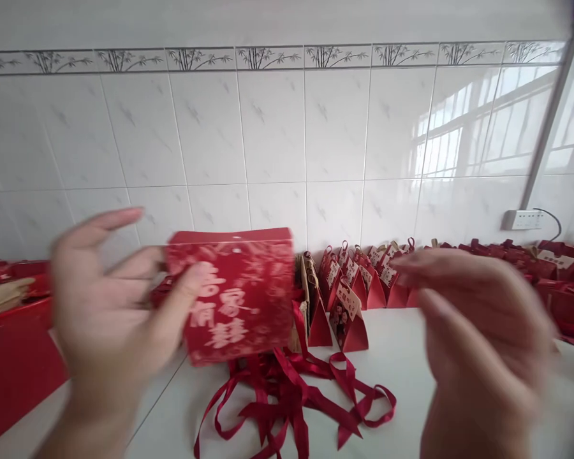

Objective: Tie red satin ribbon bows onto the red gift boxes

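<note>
A: What forms the setting?
B: A white tiled wall (pixel 277 127), banded with a bamboo motif, rises behind a pale worktop (pixel 397 357).

A: And the next largest items?
B: At far left stands a red container (pixel 14 376); against the wall, near the middle, peaked red boxes (pixel 349 319) with small loops on top stand close together. More red packages (pixel 559 261) crowd the right.

A: How are the two hands disposed?
B: The left hand (pixel 100 312) grasps a flat red carton (pixel 268 287), thumb across its printed face and fingers behind. The right hand (pixel 488 331), blurred, is raised well apart from it, fingers curved, thumb separate, nothing visible in its grasp.

A: Where exactly is the carton?
B: Left of centre, held up with its white characters facing the viewer.

A: The smaller details?
B: Dark red ribbons (pixel 296 395) lie looped on the worktop, showing below the carton; a white socket (pixel 529 220) is mounted on the wall at right.
</note>
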